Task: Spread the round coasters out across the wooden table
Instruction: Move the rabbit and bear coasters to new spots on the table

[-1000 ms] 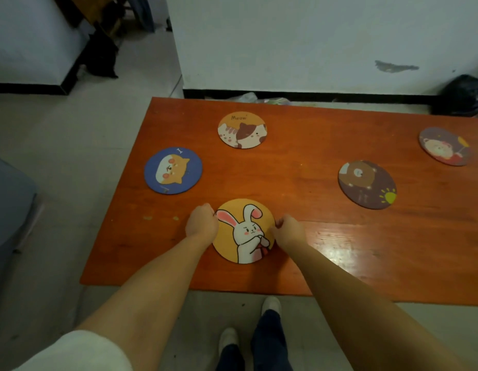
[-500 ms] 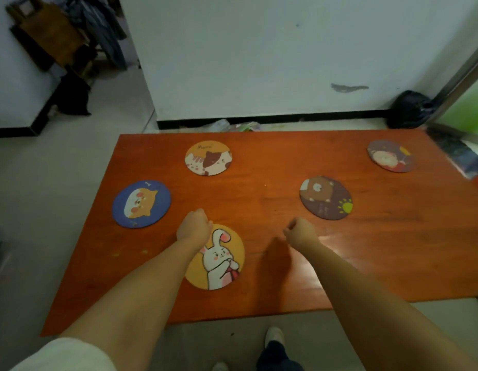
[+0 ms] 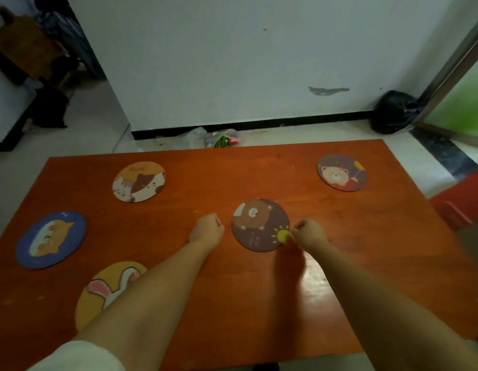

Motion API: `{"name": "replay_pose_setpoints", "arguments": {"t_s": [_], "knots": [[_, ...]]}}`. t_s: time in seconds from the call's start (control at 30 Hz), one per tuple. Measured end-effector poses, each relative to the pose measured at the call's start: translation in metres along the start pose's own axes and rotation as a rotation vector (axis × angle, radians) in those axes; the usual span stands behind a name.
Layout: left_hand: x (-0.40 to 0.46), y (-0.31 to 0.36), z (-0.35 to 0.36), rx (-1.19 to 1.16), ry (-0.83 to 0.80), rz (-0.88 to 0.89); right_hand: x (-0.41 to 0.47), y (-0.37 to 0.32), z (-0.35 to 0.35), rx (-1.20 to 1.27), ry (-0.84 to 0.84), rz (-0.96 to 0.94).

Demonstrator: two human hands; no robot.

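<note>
Step in hand: repositioning the brown bear coaster [image 3: 260, 224] at centre frame on the wooden table [image 3: 366, 236]. The left hand [image 3: 207, 230] sits curled just left of it, apart; the right hand [image 3: 309, 235] appears to pinch its lower-right rim, though blur hides the contact. Next move calls for a flat slide toward bare wood. Count: five round coasters, two hands.

Table: I see an orange-brown wooden table [image 3: 339, 277].
Between my hands: brown bear coaster [image 3: 260, 225].
Beyond right hand: pink bear coaster [image 3: 341, 172].
Left of left hand: cat coaster [image 3: 139, 181], blue dog coaster [image 3: 51, 239], rabbit coaster [image 3: 104, 289].
</note>
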State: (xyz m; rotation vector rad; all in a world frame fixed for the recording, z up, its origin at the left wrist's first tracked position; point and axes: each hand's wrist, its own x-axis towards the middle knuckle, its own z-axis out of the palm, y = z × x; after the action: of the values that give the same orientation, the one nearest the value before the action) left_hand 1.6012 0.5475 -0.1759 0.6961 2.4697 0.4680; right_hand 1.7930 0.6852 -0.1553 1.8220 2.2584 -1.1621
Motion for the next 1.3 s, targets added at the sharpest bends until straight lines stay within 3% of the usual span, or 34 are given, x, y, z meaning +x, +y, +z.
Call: {"name": "replay_pose_setpoints", "arguments": {"t_s": [0.37, 0.7, 1.0, 1.3], "knots": [[0.034, 0.04, 0.035, -0.118, 0.009, -0.143, 0.06, 0.008, -0.002, -0.008, -0.07, -0.055], [0.049, 0.041, 0.036, -0.314, -0.023, -0.292, 0.067, -0.005, 0.021, 0.041, -0.081, 0.071], [0.026, 0.059, 0.021, -0.473, -0.059, -0.214, 0.039, 0.004, 0.01, 0.192, -0.039, 0.024], [-0.031, 0.128, 0.044, -0.653, -0.23, -0.181, 0.036, 0.065, -0.077, 0.178, 0.048, 0.011]]}}
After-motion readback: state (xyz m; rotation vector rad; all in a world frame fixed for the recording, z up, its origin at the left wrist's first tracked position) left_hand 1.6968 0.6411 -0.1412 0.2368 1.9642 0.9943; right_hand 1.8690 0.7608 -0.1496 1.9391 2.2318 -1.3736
